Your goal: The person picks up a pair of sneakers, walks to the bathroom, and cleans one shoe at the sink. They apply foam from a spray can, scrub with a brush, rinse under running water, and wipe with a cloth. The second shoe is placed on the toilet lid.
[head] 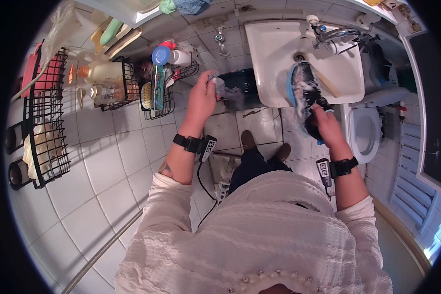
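Observation:
My left hand (202,95) pinches a wet grey cloth (229,92), which hangs from the fingers left of the sink, over a dark basin (244,81). In my right hand (325,123) is a black shoe (305,88) with a blue-edged sole, smeared with white foam. The shoe tilts over the front edge of the white sink (270,73), its far end close to the drain (300,57). A pale wooden stick (329,83) lies in the sink, partly hidden by the shoe.
A chrome faucet (338,35) rises at the sink's back right. The toilet (364,128) stands at right, beside a towel radiator (413,172). Black wire baskets (64,147) with bottles hang on the left wall. Another tap (219,38) is on the back wall.

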A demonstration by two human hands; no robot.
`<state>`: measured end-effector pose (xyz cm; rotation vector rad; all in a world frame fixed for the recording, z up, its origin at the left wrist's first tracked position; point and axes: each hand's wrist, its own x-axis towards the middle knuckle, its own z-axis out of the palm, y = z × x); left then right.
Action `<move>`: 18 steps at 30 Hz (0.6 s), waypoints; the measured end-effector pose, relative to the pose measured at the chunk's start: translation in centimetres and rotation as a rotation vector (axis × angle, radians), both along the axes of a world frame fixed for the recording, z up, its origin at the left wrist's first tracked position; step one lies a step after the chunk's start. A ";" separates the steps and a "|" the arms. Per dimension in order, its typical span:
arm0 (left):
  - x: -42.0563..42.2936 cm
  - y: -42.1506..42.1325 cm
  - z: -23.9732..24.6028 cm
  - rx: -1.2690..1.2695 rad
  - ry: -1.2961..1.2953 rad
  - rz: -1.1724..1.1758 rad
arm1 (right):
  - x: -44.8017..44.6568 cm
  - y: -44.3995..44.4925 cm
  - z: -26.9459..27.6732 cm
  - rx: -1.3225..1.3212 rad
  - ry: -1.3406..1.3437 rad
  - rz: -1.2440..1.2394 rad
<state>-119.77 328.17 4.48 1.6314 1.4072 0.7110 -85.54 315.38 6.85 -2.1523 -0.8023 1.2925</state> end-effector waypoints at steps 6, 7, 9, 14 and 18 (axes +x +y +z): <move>8.5 -0.1 3.0 0.114 -0.530 0.063 | -1.9 1.0 1.3 0.008 0.335 -0.093; 9.4 -0.1 3.5 0.151 -0.441 0.070 | -2.1 1.1 1.5 0.003 0.348 -0.103; 11.1 0.2 3.9 0.250 -0.319 0.078 | -2.3 1.4 1.9 -0.006 0.388 -0.133; 13.6 -0.3 3.6 0.435 -0.108 -0.479 | -2.5 1.7 3.0 0.057 0.461 -0.155; 14.3 0.4 3.7 0.370 -0.268 -0.415 | -2.6 1.8 3.3 0.154 0.484 -0.225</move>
